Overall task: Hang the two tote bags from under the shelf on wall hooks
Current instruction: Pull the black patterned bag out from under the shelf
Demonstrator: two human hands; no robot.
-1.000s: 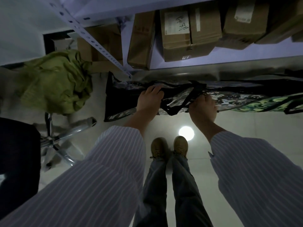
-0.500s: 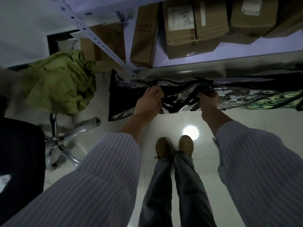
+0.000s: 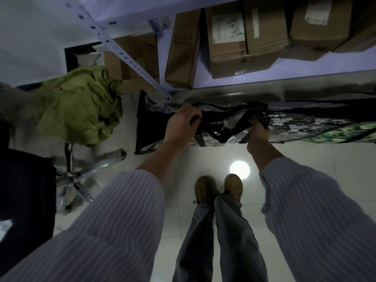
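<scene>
The grey bag (image 3: 295,127) lies on the floor (image 3: 325,169) under the shelf (image 3: 264,94), its long side jutting out past the shelf's front edge and its black end panel below the shelf's left post. The green bag (image 3: 341,136) lies beside it, under the right part of the shelf, with only a strip of it showing. The left hand (image 3: 181,127) reaches below the shelf's front edge and grips the grey bag's upper rim, fingers curled close together over it. The right hand (image 3: 257,135), a little further right along the same edge, holds the black straps (image 3: 234,129) where they cross the bag; its fingers (image 3: 262,127) are curled in, but the fabric hides their tips, so I cannot tell how tightly they pinch. Both sleeves are striped. Brown boxes (image 3: 227,43) stand on the shelf. Left of the shelf a green cloth (image 3: 79,104) is heaped above a chrome chair base (image 3: 75,176). In front of the shelf, two brown shoes (image 3: 218,188) stand together on the floor
</scene>
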